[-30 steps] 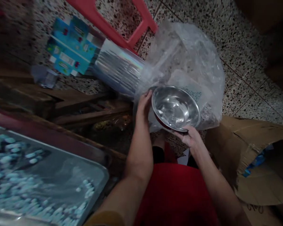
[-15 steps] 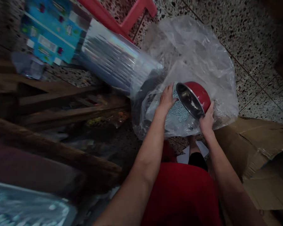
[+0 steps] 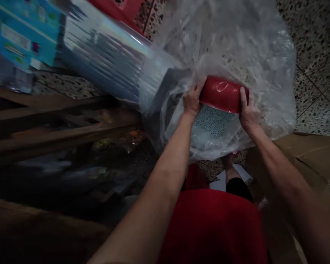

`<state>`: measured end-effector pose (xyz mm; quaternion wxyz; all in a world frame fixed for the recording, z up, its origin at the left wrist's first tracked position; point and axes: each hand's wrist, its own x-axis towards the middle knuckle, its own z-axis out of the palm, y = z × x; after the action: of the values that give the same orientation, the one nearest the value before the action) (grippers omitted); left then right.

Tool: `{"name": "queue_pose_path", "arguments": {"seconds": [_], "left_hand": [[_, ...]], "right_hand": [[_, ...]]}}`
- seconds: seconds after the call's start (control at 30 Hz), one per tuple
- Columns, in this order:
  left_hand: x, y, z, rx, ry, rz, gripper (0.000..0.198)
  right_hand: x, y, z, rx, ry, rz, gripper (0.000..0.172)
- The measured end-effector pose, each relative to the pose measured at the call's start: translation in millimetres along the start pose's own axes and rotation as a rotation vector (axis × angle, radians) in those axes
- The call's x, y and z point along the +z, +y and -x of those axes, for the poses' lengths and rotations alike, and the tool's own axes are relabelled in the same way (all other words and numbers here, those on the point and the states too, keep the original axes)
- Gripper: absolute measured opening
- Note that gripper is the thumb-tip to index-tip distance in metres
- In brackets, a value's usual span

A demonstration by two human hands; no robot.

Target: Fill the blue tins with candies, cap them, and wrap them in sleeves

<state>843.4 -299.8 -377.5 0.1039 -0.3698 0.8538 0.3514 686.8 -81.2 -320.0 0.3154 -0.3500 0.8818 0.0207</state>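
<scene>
Both hands grip the red bowl (image 3: 222,94): left hand (image 3: 191,101) clasps its left edge, right hand (image 3: 247,112) its right, bowl overturned against the clear plastic bag (image 3: 236,44) on the far floor (image 3: 313,44).

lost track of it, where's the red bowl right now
In the head view, the red bowl sits upper centre-right, held between left hand and right hand, against the clear plastic bag.

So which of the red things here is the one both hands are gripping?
The red bowl, turned bottom-up at the clear plastic bag, left hand and right hand on its sides. The red stool lies beyond, untouched.
</scene>
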Motion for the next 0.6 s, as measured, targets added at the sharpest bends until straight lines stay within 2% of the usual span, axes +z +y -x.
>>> {"name": "queue_pose_path", "arguments": {"seconds": [0.1,0.2,0.27,0.33,0.43,0.6], "left_hand": [[25.3,-11,-23,0.076,0.097,0.065,0.056],[42.9,-40,-20,0.094,0.108,0.105,0.052],[47.5,-57,-12,0.095,0.086,0.098,0.052],[48.0,-70,-3,0.090,0.055,0.078,0.052],[44.9,-80,7,0.028,0.018,0.037,0.056],[31.4,-80,17,-0.103,-0.067,-0.074,0.072]], "right_hand": [[36,-10,2,0.168,0.025,-0.055,0.093],[83,-27,13,0.278,0.058,-0.120,0.090],[106,-35,19,0.294,0.069,-0.154,0.086],[117,-38,20,0.277,0.058,-0.179,0.082],[120,-35,15,0.187,0.038,-0.240,0.082],[125,-23,-2,0.081,-0.013,-0.362,0.088]]}}
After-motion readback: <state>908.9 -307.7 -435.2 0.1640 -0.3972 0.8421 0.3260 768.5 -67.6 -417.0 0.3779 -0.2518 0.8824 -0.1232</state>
